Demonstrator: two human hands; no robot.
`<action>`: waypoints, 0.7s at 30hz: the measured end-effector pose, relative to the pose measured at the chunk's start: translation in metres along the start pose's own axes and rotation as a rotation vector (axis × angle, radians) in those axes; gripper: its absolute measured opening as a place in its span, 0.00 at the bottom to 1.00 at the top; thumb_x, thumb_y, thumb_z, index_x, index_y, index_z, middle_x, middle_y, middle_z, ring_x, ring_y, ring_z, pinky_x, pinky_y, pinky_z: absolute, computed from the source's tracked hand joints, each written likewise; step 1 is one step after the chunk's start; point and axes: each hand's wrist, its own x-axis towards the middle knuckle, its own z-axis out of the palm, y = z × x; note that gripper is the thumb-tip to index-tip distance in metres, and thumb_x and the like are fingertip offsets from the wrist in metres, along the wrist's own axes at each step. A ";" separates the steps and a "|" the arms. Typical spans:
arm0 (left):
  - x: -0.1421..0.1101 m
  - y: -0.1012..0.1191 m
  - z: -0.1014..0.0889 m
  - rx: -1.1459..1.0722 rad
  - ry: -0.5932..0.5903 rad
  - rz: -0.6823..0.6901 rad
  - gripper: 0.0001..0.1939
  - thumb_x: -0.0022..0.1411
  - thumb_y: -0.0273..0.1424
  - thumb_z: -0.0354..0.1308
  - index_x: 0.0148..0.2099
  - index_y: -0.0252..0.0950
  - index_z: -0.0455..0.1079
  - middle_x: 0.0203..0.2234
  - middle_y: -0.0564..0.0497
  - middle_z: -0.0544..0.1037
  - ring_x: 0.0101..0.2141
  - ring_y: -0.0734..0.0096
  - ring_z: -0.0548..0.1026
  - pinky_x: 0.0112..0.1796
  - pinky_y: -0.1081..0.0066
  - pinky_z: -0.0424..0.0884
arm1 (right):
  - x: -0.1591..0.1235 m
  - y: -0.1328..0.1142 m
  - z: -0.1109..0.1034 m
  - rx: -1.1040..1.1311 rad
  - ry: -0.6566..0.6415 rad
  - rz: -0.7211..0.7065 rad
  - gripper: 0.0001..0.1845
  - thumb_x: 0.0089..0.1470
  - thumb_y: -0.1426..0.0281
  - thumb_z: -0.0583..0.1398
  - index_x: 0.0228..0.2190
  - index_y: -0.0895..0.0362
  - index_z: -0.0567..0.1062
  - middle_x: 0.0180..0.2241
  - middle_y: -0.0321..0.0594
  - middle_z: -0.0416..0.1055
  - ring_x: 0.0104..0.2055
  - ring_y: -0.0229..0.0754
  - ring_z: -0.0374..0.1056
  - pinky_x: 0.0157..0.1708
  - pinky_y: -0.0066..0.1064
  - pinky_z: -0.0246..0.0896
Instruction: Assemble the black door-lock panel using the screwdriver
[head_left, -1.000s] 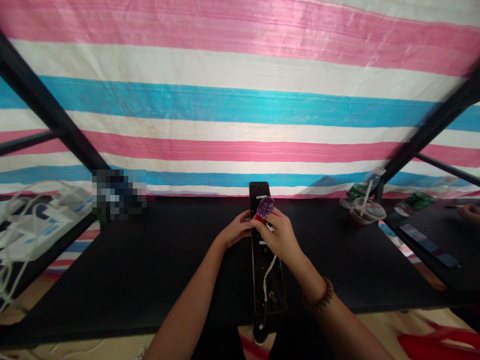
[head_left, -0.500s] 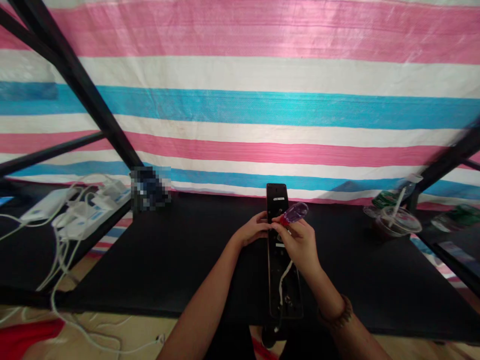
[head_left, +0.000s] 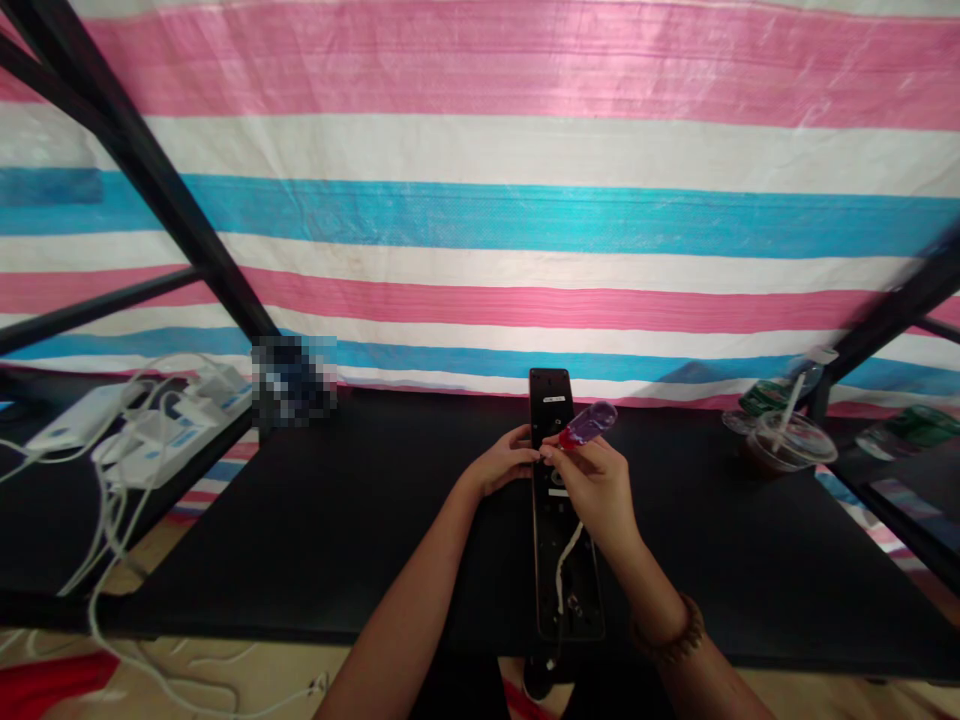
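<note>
A long black panel [head_left: 547, 540], its inner side up with white labels and small fittings, lies lengthwise in front of me on the black table [head_left: 337, 540]. A pale cable [head_left: 564, 570] runs down its lower part and hangs past the near end. My left hand [head_left: 504, 466] holds the panel's left edge, its fingertips close to the right hand's. In the pinch of my right hand [head_left: 598, 487] is a screwdriver [head_left: 590, 425] with a clear purple handle and red collar, tilted up to the right. Its tip is hidden by the fingers.
White power strips [head_left: 176, 430] with tangled cables stand on the left. A pixelated dark object [head_left: 294, 382] sits at the back left. A lidded drink cup with a straw [head_left: 791, 445] and a plastic bottle [head_left: 772, 395] stand at the back right. Striped sheeting [head_left: 480, 220] hangs behind.
The screwdriver handle has swung from nearly upright to leaning right, and the right hand has turned with it. The view has shifted left. The left hand stays on the panel's edge.
</note>
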 end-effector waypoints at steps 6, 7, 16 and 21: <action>0.000 0.000 0.000 0.013 0.009 0.001 0.34 0.45 0.30 0.75 0.55 0.39 0.70 0.41 0.48 0.79 0.39 0.66 0.79 0.39 0.69 0.74 | 0.004 -0.007 -0.004 0.051 -0.134 0.026 0.11 0.63 0.67 0.58 0.44 0.54 0.78 0.39 0.44 0.80 0.37 0.44 0.77 0.42 0.36 0.74; 0.000 0.001 0.000 0.013 0.009 0.002 0.34 0.45 0.30 0.75 0.55 0.38 0.70 0.41 0.48 0.79 0.39 0.66 0.79 0.40 0.69 0.74 | 0.005 -0.007 -0.003 0.029 -0.131 0.005 0.11 0.63 0.67 0.58 0.43 0.54 0.78 0.39 0.44 0.79 0.37 0.44 0.77 0.41 0.35 0.74; -0.002 0.002 0.003 0.017 0.016 0.000 0.32 0.45 0.32 0.76 0.52 0.36 0.71 0.42 0.46 0.78 0.39 0.67 0.78 0.38 0.70 0.73 | 0.000 -0.007 0.003 0.083 -0.101 0.059 0.07 0.61 0.67 0.61 0.39 0.54 0.79 0.37 0.41 0.80 0.38 0.44 0.77 0.41 0.34 0.73; -0.001 0.002 0.003 0.013 -0.001 -0.002 0.33 0.44 0.32 0.76 0.53 0.37 0.71 0.42 0.47 0.78 0.39 0.66 0.78 0.40 0.68 0.73 | 0.000 -0.008 0.005 0.004 -0.111 0.005 0.08 0.63 0.68 0.58 0.37 0.54 0.79 0.38 0.43 0.78 0.38 0.44 0.76 0.40 0.34 0.72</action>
